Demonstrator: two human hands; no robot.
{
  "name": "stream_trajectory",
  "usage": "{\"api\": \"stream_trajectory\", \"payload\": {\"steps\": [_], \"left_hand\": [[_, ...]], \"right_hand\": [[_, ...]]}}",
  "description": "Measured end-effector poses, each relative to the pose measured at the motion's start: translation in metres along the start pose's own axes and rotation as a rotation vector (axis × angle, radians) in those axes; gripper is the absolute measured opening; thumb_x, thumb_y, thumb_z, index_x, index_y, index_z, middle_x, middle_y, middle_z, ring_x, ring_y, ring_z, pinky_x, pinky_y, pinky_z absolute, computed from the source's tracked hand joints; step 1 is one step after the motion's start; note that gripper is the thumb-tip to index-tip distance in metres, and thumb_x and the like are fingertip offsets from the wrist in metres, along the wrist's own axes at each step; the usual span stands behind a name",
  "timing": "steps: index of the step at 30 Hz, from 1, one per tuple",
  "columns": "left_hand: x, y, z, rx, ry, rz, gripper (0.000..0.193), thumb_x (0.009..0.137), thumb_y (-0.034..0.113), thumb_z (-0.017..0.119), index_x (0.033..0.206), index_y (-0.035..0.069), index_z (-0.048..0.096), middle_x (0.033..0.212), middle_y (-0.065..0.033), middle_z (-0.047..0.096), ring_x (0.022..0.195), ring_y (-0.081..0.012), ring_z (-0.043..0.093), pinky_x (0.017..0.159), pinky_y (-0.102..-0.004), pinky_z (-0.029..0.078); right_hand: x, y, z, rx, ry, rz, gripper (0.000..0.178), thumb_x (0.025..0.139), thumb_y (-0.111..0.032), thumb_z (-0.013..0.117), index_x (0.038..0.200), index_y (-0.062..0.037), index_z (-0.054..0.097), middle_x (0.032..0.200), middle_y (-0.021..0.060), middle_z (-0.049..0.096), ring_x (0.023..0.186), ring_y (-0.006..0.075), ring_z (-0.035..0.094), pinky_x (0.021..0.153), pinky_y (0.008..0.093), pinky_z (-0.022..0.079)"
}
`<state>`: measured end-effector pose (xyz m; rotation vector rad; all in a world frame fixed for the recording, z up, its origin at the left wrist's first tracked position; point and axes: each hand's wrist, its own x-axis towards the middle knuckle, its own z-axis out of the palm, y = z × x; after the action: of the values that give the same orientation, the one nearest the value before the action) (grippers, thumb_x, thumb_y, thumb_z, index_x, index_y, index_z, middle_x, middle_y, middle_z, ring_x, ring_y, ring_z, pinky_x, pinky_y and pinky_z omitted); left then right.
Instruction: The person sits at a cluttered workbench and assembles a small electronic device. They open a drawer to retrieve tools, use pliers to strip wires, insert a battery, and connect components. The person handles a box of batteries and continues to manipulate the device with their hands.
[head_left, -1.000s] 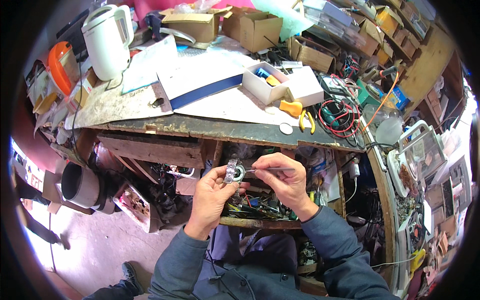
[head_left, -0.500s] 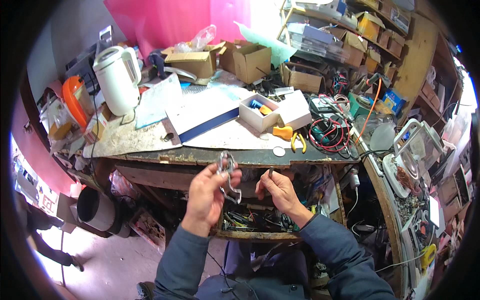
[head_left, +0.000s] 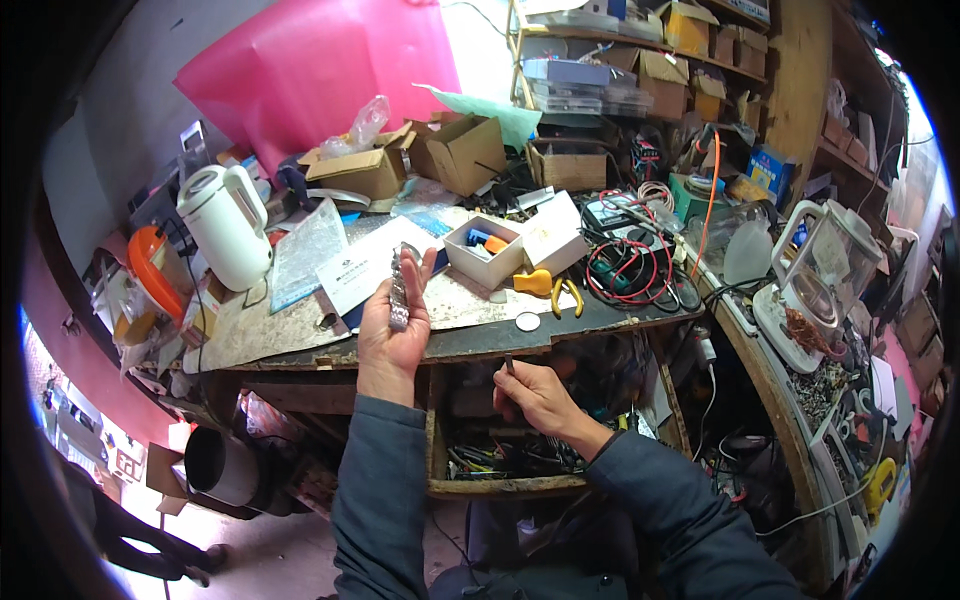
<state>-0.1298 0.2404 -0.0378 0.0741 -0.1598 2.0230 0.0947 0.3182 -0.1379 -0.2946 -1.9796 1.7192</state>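
Note:
A silver metal-link watch band (head_left: 399, 302) stands upright along the palm of my left hand (head_left: 393, 347), which grips it above the bench's front edge. The fingers behind the band are partly hidden, and whether a watch case is attached I cannot tell. My right hand (head_left: 545, 398) is closed in a pinch over the open drawer (head_left: 500, 487). A short, dark, thin piece (head_left: 508, 364) pokes up from between its thumb and forefinger, too small to name. Loose tools and cables fill the drawer below.
Behind my hands, the workbench (head_left: 285, 335) bears a white box (head_left: 480, 268) with its lid beside it, yellow pliers (head_left: 567, 296), an orange-yellow tool (head_left: 533, 282) and tangled red and black cables (head_left: 640, 275). A white jug (head_left: 223, 228) stands left. A person's legs (head_left: 130, 535) show lower left.
My left hand has risen and moved forward over the bench edge, and the band now stands upright along the palm. My right hand keeps its pinch, slightly lower. The view has shifted.

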Motion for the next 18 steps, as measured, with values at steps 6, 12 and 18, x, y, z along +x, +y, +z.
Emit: {"api": "stream_trajectory", "payload": {"steps": [6,12,18], "left_hand": [[0.011,0.017,-0.006,0.094,0.193,0.029,0.033,0.104,-0.003,0.036,0.133,-0.016,0.041,0.129,-0.0357,0.055,0.118,-0.0351,0.066,0.085,-0.0354,0.069],[0.015,0.034,-0.011,0.224,0.237,-0.139,0.028,0.104,-0.002,0.039,0.128,-0.016,0.043,0.141,-0.0383,0.044,0.105,-0.0288,0.072,0.077,-0.0305,0.069],[0.014,0.025,-0.005,0.375,0.264,-0.143,0.030,0.106,0.002,0.037,0.131,-0.015,0.040,0.147,-0.0363,0.043,0.099,-0.0247,0.074,0.074,-0.0284,0.069]], "right_hand": [[-0.002,-0.007,0.005,-0.014,-0.029,0.012,0.038,0.108,-0.030,0.053,0.082,-0.0032,0.060,0.066,0.0006,0.061,0.058,0.0080,0.057,0.055,0.0278,0.046],[-0.003,-0.013,0.003,-0.038,-0.100,0.046,0.037,0.108,-0.029,0.054,0.083,-0.0037,0.062,0.070,0.0005,0.062,0.062,0.0080,0.058,0.058,0.0273,0.047],[-0.003,-0.010,0.001,-0.012,-0.101,0.029,0.039,0.108,-0.030,0.054,0.079,-0.0029,0.056,0.067,0.0023,0.060,0.054,0.0095,0.057,0.050,0.0282,0.045]]}}
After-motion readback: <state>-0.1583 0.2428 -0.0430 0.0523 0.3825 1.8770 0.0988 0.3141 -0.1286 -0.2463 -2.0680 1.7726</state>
